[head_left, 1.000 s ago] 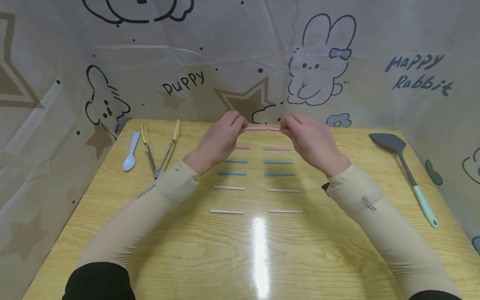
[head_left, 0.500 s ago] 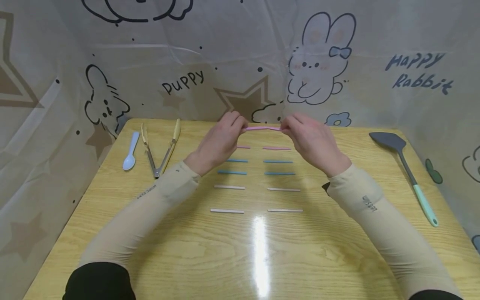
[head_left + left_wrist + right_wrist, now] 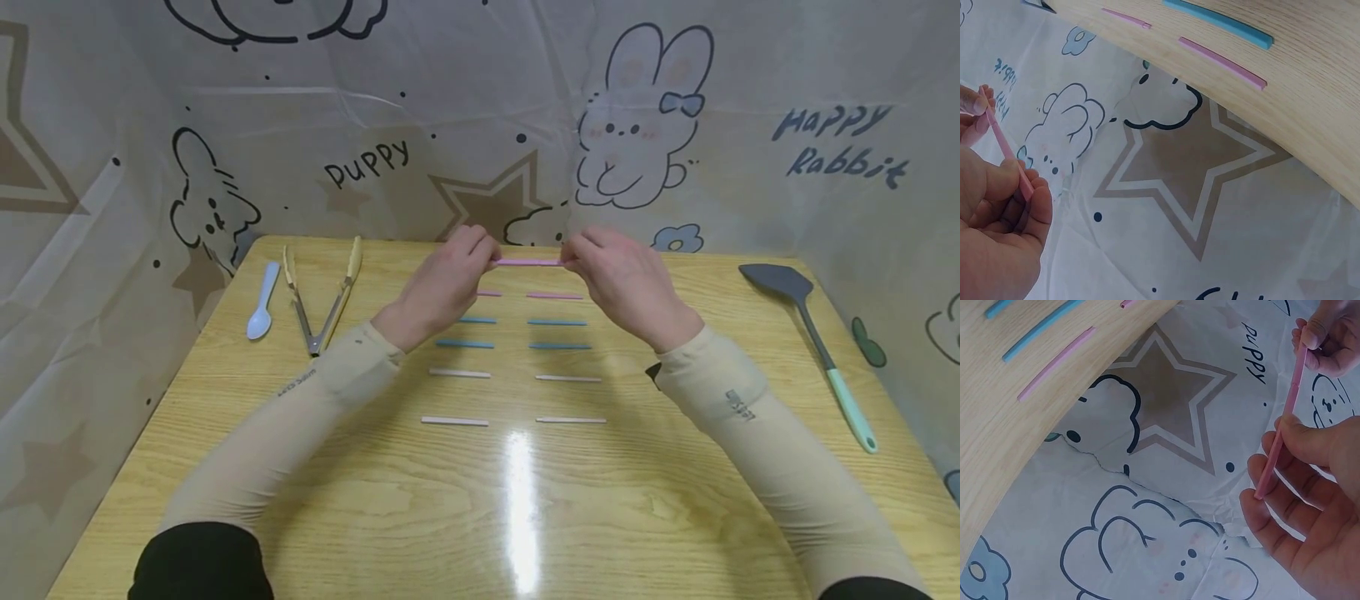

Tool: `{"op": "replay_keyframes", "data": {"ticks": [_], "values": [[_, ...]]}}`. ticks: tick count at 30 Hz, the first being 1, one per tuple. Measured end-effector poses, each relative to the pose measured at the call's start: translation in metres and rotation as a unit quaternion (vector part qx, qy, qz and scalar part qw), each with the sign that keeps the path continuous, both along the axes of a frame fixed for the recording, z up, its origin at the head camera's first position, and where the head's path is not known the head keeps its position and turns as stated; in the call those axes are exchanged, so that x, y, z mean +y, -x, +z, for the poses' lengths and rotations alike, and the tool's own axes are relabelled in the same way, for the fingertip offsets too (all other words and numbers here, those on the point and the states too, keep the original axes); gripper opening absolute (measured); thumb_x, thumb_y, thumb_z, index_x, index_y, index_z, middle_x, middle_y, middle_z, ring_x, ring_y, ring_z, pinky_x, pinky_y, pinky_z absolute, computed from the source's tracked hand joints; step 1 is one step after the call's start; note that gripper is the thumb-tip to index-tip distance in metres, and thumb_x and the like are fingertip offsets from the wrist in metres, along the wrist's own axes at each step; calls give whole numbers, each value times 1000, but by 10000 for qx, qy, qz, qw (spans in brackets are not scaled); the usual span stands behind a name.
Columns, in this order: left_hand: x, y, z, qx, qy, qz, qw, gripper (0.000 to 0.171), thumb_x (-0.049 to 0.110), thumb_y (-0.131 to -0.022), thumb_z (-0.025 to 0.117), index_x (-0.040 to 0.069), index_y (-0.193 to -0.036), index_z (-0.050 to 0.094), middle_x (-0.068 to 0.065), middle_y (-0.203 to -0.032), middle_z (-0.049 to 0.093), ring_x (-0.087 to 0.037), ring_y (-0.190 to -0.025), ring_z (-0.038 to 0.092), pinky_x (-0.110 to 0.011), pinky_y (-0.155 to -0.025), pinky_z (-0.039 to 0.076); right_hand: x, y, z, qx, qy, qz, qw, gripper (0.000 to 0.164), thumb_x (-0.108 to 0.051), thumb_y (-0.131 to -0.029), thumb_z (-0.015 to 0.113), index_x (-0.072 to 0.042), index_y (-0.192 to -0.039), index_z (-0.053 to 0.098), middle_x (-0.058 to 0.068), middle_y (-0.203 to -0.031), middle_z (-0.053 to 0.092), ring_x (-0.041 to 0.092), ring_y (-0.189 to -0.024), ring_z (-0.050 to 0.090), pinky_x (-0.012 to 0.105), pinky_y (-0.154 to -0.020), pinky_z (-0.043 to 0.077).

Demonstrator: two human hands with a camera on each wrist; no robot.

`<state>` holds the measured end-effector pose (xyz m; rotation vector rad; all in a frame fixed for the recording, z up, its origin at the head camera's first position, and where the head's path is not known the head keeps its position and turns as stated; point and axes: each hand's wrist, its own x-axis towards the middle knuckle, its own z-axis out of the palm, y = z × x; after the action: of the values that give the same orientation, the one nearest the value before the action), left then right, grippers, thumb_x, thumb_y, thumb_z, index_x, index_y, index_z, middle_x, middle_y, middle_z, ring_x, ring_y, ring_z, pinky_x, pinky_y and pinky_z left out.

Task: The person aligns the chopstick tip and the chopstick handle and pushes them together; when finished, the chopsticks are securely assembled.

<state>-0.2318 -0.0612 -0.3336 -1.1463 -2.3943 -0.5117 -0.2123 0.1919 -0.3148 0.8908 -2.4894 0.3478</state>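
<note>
Over the far table edge, my left hand (image 3: pixel 447 282) and right hand (image 3: pixel 628 287) pinch two slim pink sticks (image 3: pixel 529 262) lined up end to end. Thumb and fingertips of the left hand (image 3: pixel 1004 212) hold one stick (image 3: pixel 1005 137). In the right wrist view, the right hand (image 3: pixel 1310 487) pinches the other stick (image 3: pixel 1275 450) between thumb and fingers, and a seam shows where the two meet. Below them on the table lie a left pink stick (image 3: pixel 490 293), partly behind the left hand, and a right pink stick (image 3: pixel 554 296).
Blue sticks (image 3: pixel 559 346) and white sticks (image 3: pixel 454 421) lie in two columns on the wooden table (image 3: pixel 375 517). At left are a light blue spoon (image 3: pixel 259 317) and open tongs (image 3: pixel 322 329). A grey spatula (image 3: pixel 806 321) lies at right. A printed cloth (image 3: pixel 465 108) hangs behind.
The two held pink sticks, slightly bent out of line at their meeting point earlier, now form a straight line. My left hand has shifted slightly right; the right hand has barely moved.
</note>
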Motion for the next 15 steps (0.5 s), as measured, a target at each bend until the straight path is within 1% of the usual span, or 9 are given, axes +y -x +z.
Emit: {"op": "replay_keyframes", "data": {"ticks": [4, 9, 15], "values": [[3, 0, 2, 67, 33, 0, 10000, 8, -2, -99, 54, -5, -102, 60, -12, -98, 57, -24, -92, 52, -25, -81, 48, 2, 0, 0, 22, 24, 11, 10000, 5, -12, -94, 68, -7, -93, 67, 2, -85, 63, 20, -66, 56, 34, -50, 45], [5, -1, 3, 51, 142, 65, 9999, 8, -4, -99, 53, -4, -103, 60, -11, -99, 57, -23, -93, 52, -25, -81, 48, 3, 1, 0, 66, 17, 36, 10000, 5, -11, -95, 67, -6, -94, 67, 3, -85, 63, 21, -66, 56, 34, -51, 46], [6, -1, 3, 33, 177, 90, 9998, 9, -8, -96, 55, -4, -103, 60, -11, -99, 56, -24, -93, 51, -25, -81, 48, 3, 2, -1, 163, 93, 110, 9998, 4, -8, -93, 69, -5, -93, 67, 4, -84, 64, 21, -66, 57, 34, -51, 45]]}}
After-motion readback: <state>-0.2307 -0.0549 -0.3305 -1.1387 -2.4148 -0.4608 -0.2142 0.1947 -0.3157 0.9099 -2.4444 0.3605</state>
